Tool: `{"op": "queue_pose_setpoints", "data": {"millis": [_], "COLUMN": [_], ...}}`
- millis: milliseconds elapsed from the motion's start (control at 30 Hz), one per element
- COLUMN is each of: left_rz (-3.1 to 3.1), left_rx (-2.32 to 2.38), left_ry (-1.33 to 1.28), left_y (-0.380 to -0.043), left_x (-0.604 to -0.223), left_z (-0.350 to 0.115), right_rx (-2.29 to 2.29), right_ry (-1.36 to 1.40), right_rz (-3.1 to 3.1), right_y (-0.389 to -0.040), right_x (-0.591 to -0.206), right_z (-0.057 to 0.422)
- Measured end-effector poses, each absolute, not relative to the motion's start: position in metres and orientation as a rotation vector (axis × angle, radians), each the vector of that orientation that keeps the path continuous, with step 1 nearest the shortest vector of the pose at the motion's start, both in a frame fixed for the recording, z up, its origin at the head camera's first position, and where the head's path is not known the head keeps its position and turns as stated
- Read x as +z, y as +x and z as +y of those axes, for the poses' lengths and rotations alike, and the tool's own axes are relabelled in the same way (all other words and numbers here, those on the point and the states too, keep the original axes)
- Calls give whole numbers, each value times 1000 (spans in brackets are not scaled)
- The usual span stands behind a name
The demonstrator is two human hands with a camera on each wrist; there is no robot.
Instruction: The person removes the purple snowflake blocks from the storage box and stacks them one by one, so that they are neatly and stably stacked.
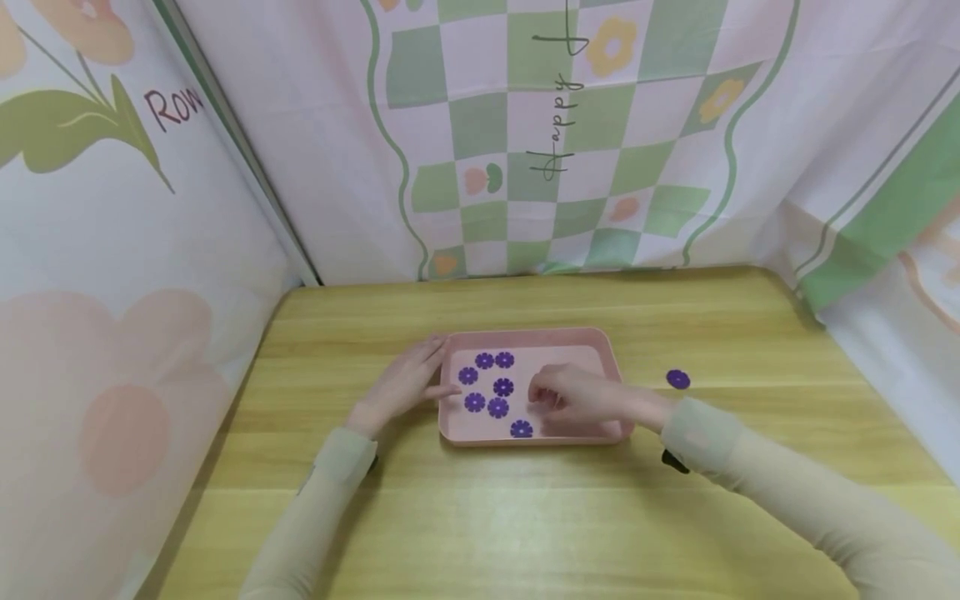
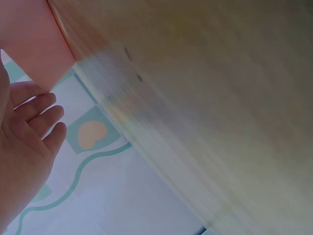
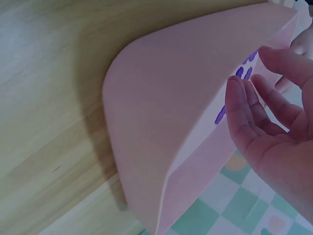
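On the wood-grain surface [image 1: 525, 517], a pink tray [image 1: 525, 337] is observed, its left edge touched by the left hand [image 1: 405, 379], whose fingers are extended. Seven purple flower-shaped discs [image 1: 498, 407] are contained within, mostly toward its left. The right hand [image 1: 577, 393] is held over the tray, fingers loosely bent, thumb and fingertips apart. One outlying purple disc [image 1: 678, 379] is located right of the tray.

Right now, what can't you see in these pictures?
- Head view: the part of the tray floor under the right hand, covered by that hand.
- Right wrist view: some purple pieces, hidden by the tray's wall.
- Left wrist view: most of the tray, cut off by the picture's edges.
- Head view: what the black thing is, partly hidden by the right sleeve.
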State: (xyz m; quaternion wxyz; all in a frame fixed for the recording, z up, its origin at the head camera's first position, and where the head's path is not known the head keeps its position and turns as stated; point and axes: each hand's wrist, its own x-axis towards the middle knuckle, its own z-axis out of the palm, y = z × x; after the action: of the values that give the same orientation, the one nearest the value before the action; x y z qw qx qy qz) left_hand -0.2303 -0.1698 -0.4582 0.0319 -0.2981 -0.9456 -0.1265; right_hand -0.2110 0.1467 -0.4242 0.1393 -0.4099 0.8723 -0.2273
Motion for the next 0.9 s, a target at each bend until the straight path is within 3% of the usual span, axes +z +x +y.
{"op": "queue_pose_setpoints", "data": {"millis": [900], "left_rz": [-2919], "left_rx": [-382], "left_ry": [-917], "left_y": [-228], "left_x": [-456], "left_z": [-168], "right_rx": [-541], "right_ry": [-1304], "right_rz": [2496], "right_y": [-207], "right_x": [-437], "right_z": [117]}}
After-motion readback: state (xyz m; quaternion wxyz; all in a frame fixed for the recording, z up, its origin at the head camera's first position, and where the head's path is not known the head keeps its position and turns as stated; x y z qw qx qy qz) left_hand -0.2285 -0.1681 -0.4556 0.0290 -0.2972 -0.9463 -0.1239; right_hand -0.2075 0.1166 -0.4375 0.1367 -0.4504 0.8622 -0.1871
